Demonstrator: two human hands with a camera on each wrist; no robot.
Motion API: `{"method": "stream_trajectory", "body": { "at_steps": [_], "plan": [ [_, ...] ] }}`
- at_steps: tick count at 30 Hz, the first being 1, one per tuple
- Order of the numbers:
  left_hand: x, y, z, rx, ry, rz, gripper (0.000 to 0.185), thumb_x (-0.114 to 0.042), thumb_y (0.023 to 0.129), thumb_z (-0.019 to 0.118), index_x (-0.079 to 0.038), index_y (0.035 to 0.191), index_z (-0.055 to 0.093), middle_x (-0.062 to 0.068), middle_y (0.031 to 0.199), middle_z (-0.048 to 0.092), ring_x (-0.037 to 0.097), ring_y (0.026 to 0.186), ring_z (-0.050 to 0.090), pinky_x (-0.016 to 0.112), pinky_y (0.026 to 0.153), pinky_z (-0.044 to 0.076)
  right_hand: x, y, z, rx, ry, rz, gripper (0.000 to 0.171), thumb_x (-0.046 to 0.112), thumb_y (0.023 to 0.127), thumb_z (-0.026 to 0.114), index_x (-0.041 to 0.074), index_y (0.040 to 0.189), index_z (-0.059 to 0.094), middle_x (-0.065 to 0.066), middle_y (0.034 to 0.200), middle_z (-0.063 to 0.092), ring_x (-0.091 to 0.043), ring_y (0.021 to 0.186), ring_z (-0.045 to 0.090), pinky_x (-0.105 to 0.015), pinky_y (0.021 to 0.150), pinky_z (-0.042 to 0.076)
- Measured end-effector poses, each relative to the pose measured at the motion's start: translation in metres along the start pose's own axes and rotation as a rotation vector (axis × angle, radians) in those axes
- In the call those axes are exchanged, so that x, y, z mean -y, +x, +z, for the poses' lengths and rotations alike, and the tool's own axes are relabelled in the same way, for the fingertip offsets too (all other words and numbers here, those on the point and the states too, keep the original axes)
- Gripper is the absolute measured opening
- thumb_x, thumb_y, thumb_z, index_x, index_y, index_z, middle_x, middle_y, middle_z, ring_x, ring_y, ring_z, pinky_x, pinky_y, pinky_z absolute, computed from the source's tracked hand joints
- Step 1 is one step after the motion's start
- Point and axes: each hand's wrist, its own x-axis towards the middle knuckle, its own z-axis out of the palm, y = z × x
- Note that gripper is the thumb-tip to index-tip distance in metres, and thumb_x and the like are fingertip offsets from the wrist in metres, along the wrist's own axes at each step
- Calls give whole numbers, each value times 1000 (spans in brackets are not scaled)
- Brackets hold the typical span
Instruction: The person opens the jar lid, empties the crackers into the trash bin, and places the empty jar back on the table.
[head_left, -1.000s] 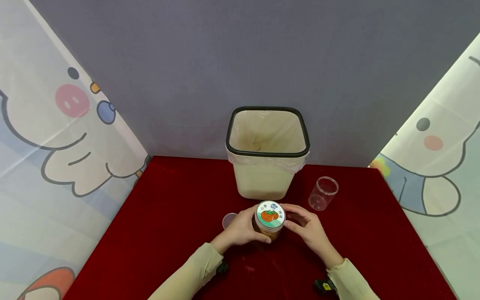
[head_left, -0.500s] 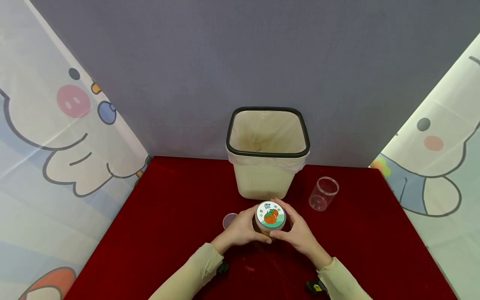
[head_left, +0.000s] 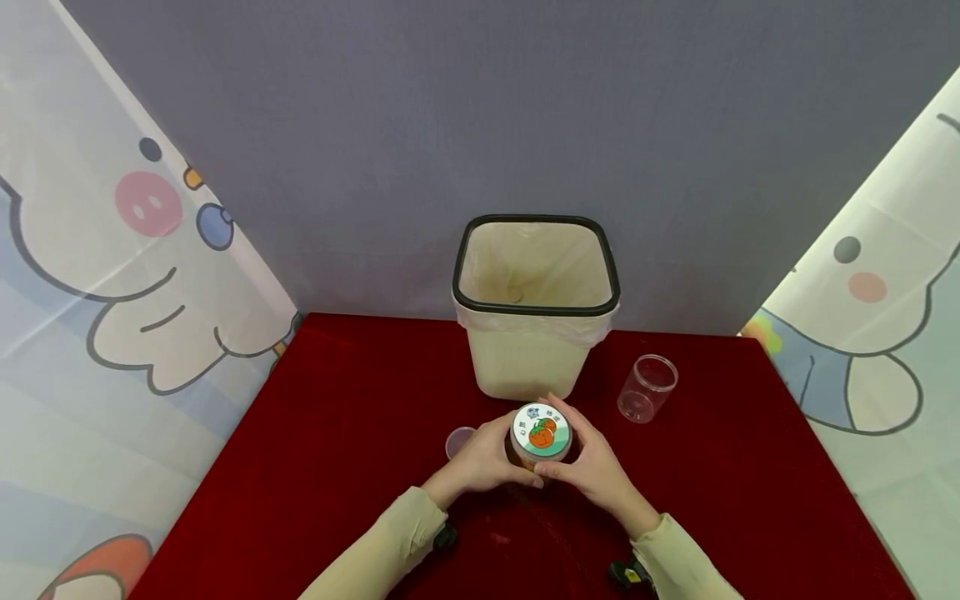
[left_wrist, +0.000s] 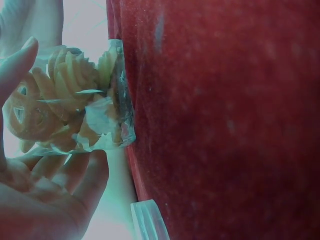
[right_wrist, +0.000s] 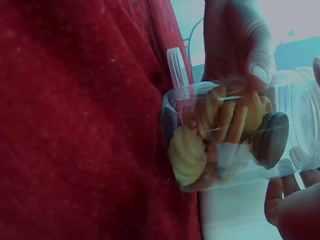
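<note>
Cookie jar (head_left: 540, 442): upright on red worktop (head_left: 315, 467), just before the lined bin (head_left: 536, 308). Right hand (head_left: 596, 467) now closed round the printed lid (head_left: 541, 431), a second ago merely beside it; ready for twisting. Left hand (head_left: 483, 458) clasping jar body. Empty clear jar (head_left: 647, 387) apart, right.

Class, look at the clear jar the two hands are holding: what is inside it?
Swirled cookies fill the clear jar, and one dark cookie shows. The lid and fingers hide the rest.
</note>
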Motion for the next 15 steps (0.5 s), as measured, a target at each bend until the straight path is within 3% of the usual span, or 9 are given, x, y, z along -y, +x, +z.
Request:
{"method": "stream_trajectory", "body": {
  "at_steps": [15],
  "plan": [
    [1,0,1,0,-9,-4,97,-35,66,95,-35,147,42,-17,132,55,5,118,55,33,101,44,4,3,0,-1,-18,1,99,16,74,90,6,155,33,-6,150,47,-18,134,43,-19,106,29]
  ]
}}
